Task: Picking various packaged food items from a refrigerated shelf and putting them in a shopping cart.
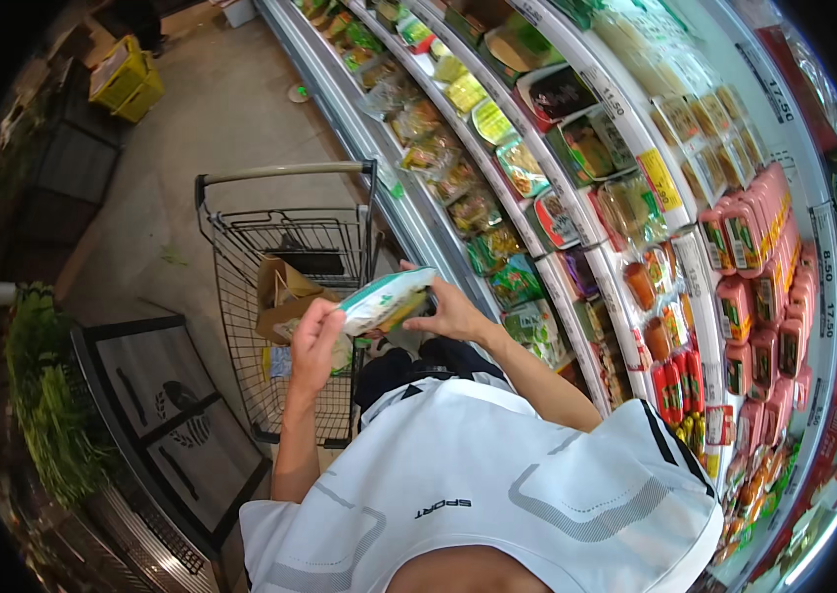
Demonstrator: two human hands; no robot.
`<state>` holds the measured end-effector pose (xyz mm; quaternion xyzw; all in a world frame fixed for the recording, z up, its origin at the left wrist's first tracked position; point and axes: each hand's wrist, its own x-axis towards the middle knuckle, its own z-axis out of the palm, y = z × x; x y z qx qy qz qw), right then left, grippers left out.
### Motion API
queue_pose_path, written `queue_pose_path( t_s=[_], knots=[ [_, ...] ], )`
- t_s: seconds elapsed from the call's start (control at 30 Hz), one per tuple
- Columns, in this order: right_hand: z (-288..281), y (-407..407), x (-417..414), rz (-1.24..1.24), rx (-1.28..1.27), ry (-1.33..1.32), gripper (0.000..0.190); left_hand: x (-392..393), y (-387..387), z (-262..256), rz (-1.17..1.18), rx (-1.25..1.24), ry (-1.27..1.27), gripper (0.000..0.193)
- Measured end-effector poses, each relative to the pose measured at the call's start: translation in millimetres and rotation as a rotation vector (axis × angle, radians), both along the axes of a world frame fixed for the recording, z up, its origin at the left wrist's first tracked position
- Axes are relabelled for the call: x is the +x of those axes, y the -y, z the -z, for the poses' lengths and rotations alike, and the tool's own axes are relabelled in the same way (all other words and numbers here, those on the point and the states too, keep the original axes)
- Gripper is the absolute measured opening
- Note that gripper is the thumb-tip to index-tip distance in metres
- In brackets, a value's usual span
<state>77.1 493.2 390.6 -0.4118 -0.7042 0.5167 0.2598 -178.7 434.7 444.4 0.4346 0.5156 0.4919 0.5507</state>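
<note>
A soft plastic food package (386, 302), white and green with a teal edge, is held up in front of my body. My left hand (313, 345) pinches its left end between thumb and fingers. At the other end, my right hand (451, 311) grips the package with the thumb below and a fingertip above. The package's far face is hidden. Just beyond and to the left stands a wire shopping cart (240, 326). Inside the cart are a brown paper bag (277, 285) and a small blue and yellow packet (277, 362).
A refrigerated display shelf (418, 215) with packaged foods runs along the right. Pink packaged meats (756, 237) are stacked on its upper tier. Leafy greens (55, 400) stand at left beside a dark-framed cabinet (173, 422). Yellow crates (129, 81) sit farther off on the floor (218, 96).
</note>
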Motion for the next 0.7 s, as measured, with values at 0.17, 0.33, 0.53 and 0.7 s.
queue_pose_path(
  t_s=[0.17, 0.33, 0.53, 0.7],
  knots=[
    [-27.6, 2.3, 14.8, -0.037, -0.316, -0.161, 0.038, 24.4, -35.2, -19.5, -0.054, -0.064, 0.373, 0.017],
    [-59.8, 9.4, 33.5, 0.226, -0.371, -0.378, 0.029, 48.7, -57.3, -32.5, 0.129, -0.105, 0.473, 0.036],
    [-60.7, 4.3, 50.6, 0.386, -0.288, -0.351, 0.029, 88.7, -50.3, -15.6, 0.268, -0.128, 0.324, 0.043],
    [-57.5, 5.1, 77.8, 0.398, -0.321, -0.374, 0.032, 105.7, -53.6, -22.2, 0.268, -0.091, 0.376, 0.038]
  ],
)
